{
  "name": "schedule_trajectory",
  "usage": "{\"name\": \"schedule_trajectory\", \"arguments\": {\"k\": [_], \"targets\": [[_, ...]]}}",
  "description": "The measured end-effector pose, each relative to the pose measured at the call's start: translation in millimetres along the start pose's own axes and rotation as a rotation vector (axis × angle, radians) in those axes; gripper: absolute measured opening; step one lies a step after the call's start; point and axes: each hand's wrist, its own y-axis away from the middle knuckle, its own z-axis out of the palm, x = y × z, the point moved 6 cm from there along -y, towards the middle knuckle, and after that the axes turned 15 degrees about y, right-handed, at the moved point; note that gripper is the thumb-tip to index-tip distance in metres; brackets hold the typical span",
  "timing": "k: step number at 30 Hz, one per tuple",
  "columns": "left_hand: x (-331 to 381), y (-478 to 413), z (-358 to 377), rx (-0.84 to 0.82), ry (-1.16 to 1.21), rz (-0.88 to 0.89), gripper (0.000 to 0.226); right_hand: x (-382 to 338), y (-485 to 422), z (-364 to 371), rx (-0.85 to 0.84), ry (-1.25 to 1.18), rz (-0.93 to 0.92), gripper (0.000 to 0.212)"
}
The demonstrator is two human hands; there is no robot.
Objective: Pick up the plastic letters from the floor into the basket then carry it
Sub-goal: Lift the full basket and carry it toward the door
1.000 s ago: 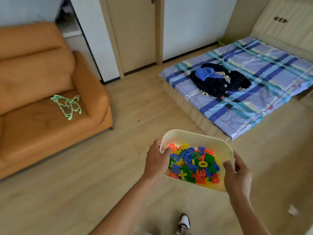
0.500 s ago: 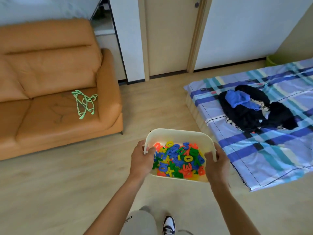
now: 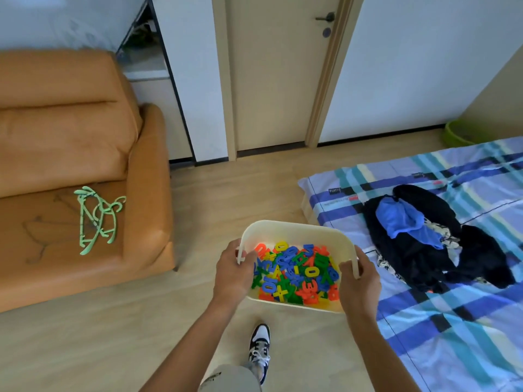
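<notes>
Head view. The cream rectangular plastic basket is held off the wooden floor, between the orange leather sofa to the basket's left and the blue plaid bed to its right. Left hand is clenched over the basket's left rim, thumb inside; right hand clasps the right rim likewise. Each grip is closed on the basket.

Judgement: the basket looks stiff and light; opposite rims are the sound holding points, and the load could shift if tilted.

Contents: a loose heap of multicoloured plastic letters and numerals covers the bottom. No letters are visible on the floor, so collection appears finished and carrying is in hand.
</notes>
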Motion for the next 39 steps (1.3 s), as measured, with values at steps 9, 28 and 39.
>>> {"name": "schedule_trajectory", "arguments": {"k": [9, 28, 39], "targets": [[103.2, -189.1, 82.7, -0.054, -0.052, 0.041, 0.017, -111.5, -184.5, 43.0, 0.072, -0.004, -0.010, 0.025], [254.0, -588.5, 246.9, -0.090, -0.101, 0.024, 0.028, -283.5, -568.3, 192.6, 0.056, -0.075, 0.080, 0.042], [317.8, -792.1, 402.8, -0.406, -0.231, 0.062, 0.025, -326.8, -749.8, 221.1, 0.302, -0.113, 0.284, 0.042]]}}
